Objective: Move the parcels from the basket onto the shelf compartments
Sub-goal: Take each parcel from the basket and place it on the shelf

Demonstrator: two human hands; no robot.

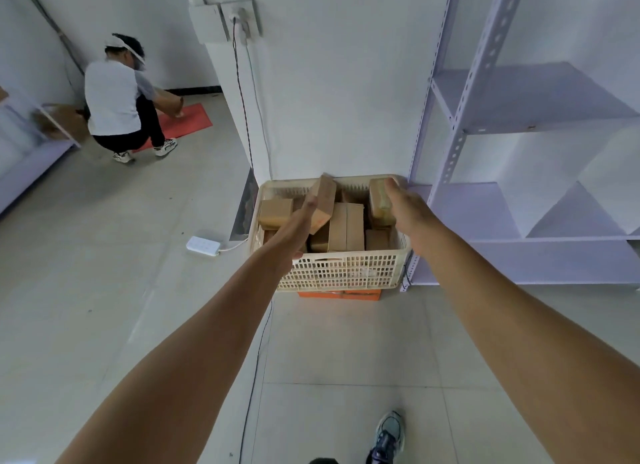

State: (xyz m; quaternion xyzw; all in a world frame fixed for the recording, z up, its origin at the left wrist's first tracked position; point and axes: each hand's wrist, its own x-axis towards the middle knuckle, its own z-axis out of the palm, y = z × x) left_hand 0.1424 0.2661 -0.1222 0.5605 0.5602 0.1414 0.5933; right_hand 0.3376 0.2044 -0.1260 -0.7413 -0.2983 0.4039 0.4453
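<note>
- right hand (405, 209) is curled round the taped parcel (380, 200) at the far right corner of the basket (343, 273); from my feed it grips the parcel's right side, with the thumb up near the top edge.
- left hand (294, 231) is stretched out flat with straight fingers lying against the left face of the tilted parcel (323, 197); i cannot tell whether it really holds it.
- tilted parcel leans up out of the pile at the basket's middle; a small reddish mark low on it is too blurred for me to read.
- other brown parcels (346, 226) lie packed in the basket, some on edge, some flat.
- basket is cream lattice plastic, sitting on an orange crate (341, 294) on the floor, touching the shelf (519, 100) on its right.
- shelf is pale lilac metal, its compartments just beside my right hand.
- white power strip (203, 246) lies on the floor left of the basket.
- another person (114, 96) crouches far left by a red mat (187, 121).
</note>
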